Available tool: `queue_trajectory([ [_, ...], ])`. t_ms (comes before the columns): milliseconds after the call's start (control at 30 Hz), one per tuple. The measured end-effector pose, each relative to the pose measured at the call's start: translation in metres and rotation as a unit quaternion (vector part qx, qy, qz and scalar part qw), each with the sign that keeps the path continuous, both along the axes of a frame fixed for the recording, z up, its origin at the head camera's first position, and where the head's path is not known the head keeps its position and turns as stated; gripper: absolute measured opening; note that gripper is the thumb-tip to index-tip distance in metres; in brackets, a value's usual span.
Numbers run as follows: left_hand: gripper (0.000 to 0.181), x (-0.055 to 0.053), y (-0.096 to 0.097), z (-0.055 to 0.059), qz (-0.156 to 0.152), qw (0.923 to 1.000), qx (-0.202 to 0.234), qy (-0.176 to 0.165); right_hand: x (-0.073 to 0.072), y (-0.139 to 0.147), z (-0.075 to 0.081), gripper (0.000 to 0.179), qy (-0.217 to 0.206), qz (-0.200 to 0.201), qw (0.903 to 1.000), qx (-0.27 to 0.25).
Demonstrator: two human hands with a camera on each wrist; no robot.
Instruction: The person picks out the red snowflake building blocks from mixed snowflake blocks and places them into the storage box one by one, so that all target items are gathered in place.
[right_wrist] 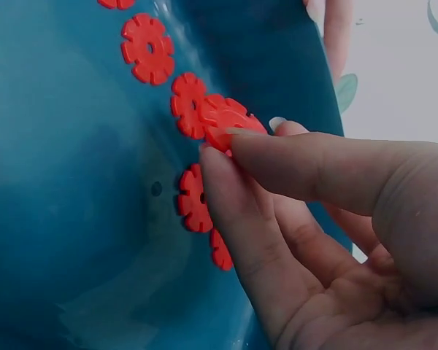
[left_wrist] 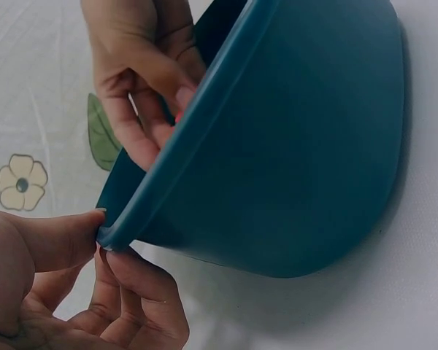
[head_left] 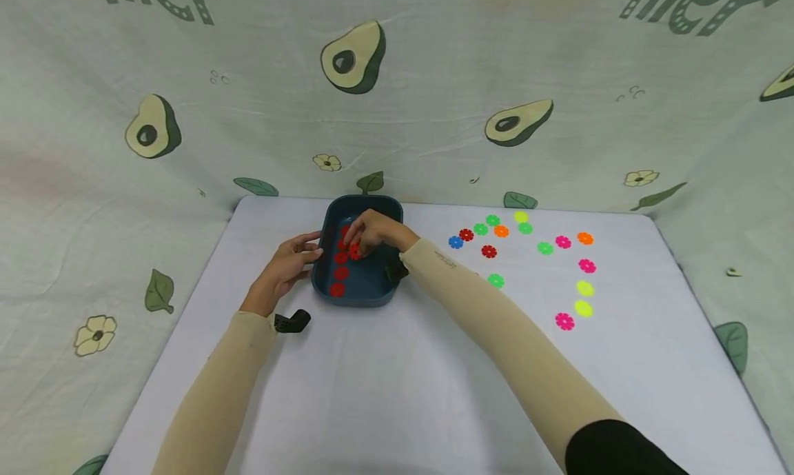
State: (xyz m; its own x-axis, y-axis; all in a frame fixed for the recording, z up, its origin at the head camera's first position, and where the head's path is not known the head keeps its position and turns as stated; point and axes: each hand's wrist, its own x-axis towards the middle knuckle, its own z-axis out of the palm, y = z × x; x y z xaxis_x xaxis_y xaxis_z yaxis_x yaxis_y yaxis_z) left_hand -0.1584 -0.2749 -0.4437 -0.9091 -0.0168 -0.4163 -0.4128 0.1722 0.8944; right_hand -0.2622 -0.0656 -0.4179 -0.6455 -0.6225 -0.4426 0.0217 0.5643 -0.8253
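Observation:
A dark teal plastic basin (head_left: 367, 287) stands on the white table, with a row of red notched discs (head_left: 341, 273) along its left side. My left hand (head_left: 285, 267) pinches the basin's rim between thumb and fingers, as the left wrist view shows at the rim (left_wrist: 197, 120). Reaching inside, my right hand (head_left: 376, 229) pinches a red notched disc (right_wrist: 230, 115) between thumb and finger. The held disc is just over the row, partly overlapping another red disc (right_wrist: 188, 106) in the right wrist view. Part of the row is hidden behind the right fingers.
Right of the basin lie scattered notched discs: green (head_left: 495, 280), yellow (head_left: 585, 288), pink (head_left: 564, 321), orange (head_left: 585, 238), blue (head_left: 455, 242) and dark red (head_left: 489, 251). A cloth with avocado prints (head_left: 353, 58) hangs behind the white table (head_left: 372, 392).

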Motion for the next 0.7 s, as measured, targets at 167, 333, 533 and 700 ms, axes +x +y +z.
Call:
queue_trajectory([
  [167, 0.058, -0.001, 0.001, -0.001, 0.0, 1.0, 0.003, 0.004, -0.004, -0.005, -0.002, 0.039, -0.003, 0.016, 0.9992, 0.037],
  [333, 0.057, -0.001, 0.001, -0.002, 0.004, 1.0, 0.002, 0.006, -0.006, -0.008, -0.007, 0.036, 0.018, 0.042, 0.9965, 0.07],
  [533, 0.057, 0.0, 0.001, -0.002, 0.003, 1.0, -0.002, 0.007, -0.006, -0.01, -0.013, 0.034, 0.073, 0.061, 0.9916, 0.087],
  [700, 0.058, 0.001, 0.0, -0.001, 0.002, 1.0, -0.002, 0.007, -0.006, -0.011, -0.017, 0.034, 0.094, 0.063, 0.9897, 0.088],
])
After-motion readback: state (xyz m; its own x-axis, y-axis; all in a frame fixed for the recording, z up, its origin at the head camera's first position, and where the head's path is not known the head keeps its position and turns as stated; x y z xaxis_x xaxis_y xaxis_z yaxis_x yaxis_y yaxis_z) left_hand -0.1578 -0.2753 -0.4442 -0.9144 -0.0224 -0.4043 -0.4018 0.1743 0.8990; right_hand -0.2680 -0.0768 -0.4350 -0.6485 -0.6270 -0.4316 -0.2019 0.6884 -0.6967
